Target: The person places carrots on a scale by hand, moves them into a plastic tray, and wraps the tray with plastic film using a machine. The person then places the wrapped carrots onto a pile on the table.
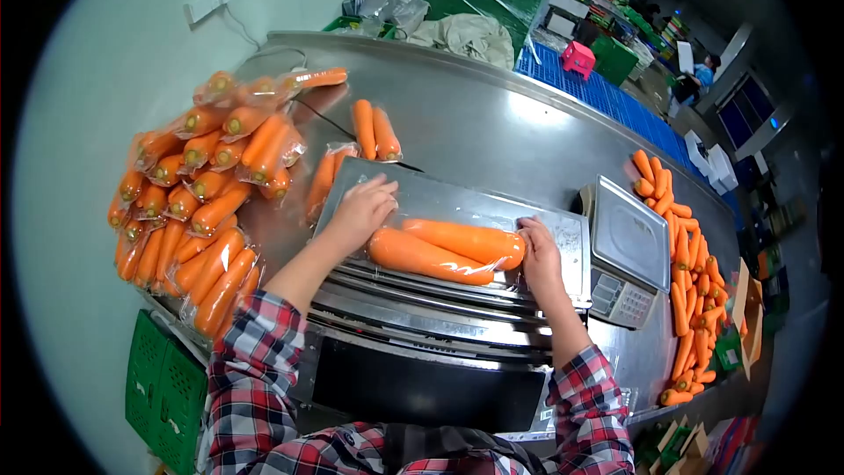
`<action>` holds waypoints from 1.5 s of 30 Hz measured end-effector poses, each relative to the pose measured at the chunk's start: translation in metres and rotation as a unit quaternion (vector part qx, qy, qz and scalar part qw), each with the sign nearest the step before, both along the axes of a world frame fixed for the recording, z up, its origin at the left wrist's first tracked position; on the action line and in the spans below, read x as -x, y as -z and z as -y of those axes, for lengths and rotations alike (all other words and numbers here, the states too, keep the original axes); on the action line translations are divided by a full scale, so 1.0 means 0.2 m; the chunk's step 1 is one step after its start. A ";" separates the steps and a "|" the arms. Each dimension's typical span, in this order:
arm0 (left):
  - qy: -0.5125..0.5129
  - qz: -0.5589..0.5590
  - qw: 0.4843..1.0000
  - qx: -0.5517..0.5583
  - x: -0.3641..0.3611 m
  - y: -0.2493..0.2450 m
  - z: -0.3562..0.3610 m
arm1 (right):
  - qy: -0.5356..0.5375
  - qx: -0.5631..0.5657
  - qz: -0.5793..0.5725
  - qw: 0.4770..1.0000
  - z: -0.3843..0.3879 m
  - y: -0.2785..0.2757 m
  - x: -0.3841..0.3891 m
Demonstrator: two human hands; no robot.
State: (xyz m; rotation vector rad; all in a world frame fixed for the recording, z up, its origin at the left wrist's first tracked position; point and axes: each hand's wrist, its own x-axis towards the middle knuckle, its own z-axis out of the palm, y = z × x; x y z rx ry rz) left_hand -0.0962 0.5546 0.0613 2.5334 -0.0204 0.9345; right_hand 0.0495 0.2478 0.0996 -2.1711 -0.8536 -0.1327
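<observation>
Two large carrots [447, 249] lie side by side under clear plastic film on the metal plate of a wrapping machine [457, 183]. My left hand [362, 211] rests on the film-covered plate just past the carrots' left end, its fingers stretched out. At the carrots' right end, my right hand [542, 257] has its fingers curled against the wrapped tips, pinching the film there. Creases and shine show in the film around the carrots. Below the plate are the machine's metal rollers and dark front [422, 383].
Wrapped carrots [198, 189] are heaped at the left, with a few wrapped pairs [376, 130] behind the machine. A digital scale [629, 242] stands to the right, beside a long pile of loose carrots [694, 290]. A green crate [163, 391] stands lower left. A person [696, 79] is far back.
</observation>
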 end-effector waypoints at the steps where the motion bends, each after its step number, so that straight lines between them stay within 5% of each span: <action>1: -0.007 0.004 0.997 -0.072 0.04 -0.04 -0.01 | -0.023 0.031 0.101 0.994 0.05 0.02 0.00; 2: -0.015 0.008 0.989 -0.144 0.07 -0.09 0.00 | -0.024 0.054 0.040 0.997 0.07 -0.04 0.02; 5: -0.051 -0.158 0.981 -0.101 0.10 -0.21 0.04 | 0.010 0.092 -0.135 0.987 0.06 -0.16 0.07; 6: -0.072 -0.181 0.981 -0.023 0.11 -0.21 0.06 | 0.024 0.006 -0.356 0.934 0.06 -0.22 0.11; 8: -0.056 -0.277 0.911 0.302 0.16 -0.26 0.09 | 0.052 0.053 -0.388 0.919 0.07 -0.22 0.13; 9: -0.047 -0.308 0.836 0.452 0.18 -0.29 0.10 | 0.042 0.087 -0.396 0.913 0.09 -0.20 0.12; 13: -0.073 -0.267 0.871 0.406 0.24 -0.30 0.14 | 0.040 0.100 -0.347 0.932 0.06 -0.22 0.16; 14: -0.113 -0.219 0.933 0.262 0.25 -0.30 0.15 | 0.044 0.091 -0.345 0.933 0.06 -0.25 0.18; 21: -0.080 -0.245 0.857 0.447 0.81 -0.35 0.34 | 0.027 0.136 -0.405 0.904 0.33 -0.45 0.64; 25: -0.167 -0.325 0.840 0.401 1.10 -0.34 0.49 | -0.032 0.135 -0.513 0.847 0.47 -0.37 0.91; 27: -0.195 -0.331 0.841 0.381 1.21 -0.17 0.53 | -0.001 0.176 -0.447 0.877 0.48 -0.24 0.98; 29: -0.216 -0.300 0.847 0.382 1.27 -0.04 0.58 | -0.060 0.118 -0.184 0.974 0.49 -0.05 1.01; 30: -0.243 -0.323 0.753 0.519 1.30 -0.07 0.60 | 0.003 0.114 -0.287 0.951 0.49 -0.05 1.05; 33: -0.242 -0.245 0.683 0.645 1.50 -0.09 0.72 | 0.042 0.050 -0.302 0.951 0.52 -0.01 1.09; 35: -0.143 -0.284 0.469 0.824 1.63 -0.13 0.79 | 0.049 -0.001 -0.292 0.955 0.53 0.05 1.09; 37: -0.145 -0.385 0.389 0.824 1.67 -0.15 0.86 | -0.019 0.005 -0.272 0.962 0.47 0.04 1.15; 38: -0.074 -0.360 0.418 0.831 1.69 -0.15 0.83 | -0.043 -0.001 -0.355 0.934 0.45 -0.03 1.19; 39: -0.003 -0.337 0.442 0.831 1.71 -0.16 0.78 | -0.103 -0.007 -0.228 0.968 0.51 0.00 1.08; 40: 0.047 -0.337 0.461 0.819 1.71 -0.18 0.77 | 0.007 -0.033 -0.359 0.933 0.52 -0.04 0.97; 42: 0.151 -0.329 0.493 0.791 1.65 -0.23 0.73 | 0.021 -0.238 -0.468 0.851 0.49 -0.16 0.88; 44: 0.221 -0.339 0.500 0.766 1.58 -0.23 0.69 | -0.045 -0.227 -0.564 0.793 0.37 -0.19 0.89; 45: 0.255 -0.368 0.525 0.724 1.55 -0.22 0.67 | -0.097 -0.122 -0.606 0.780 0.32 -0.20 0.96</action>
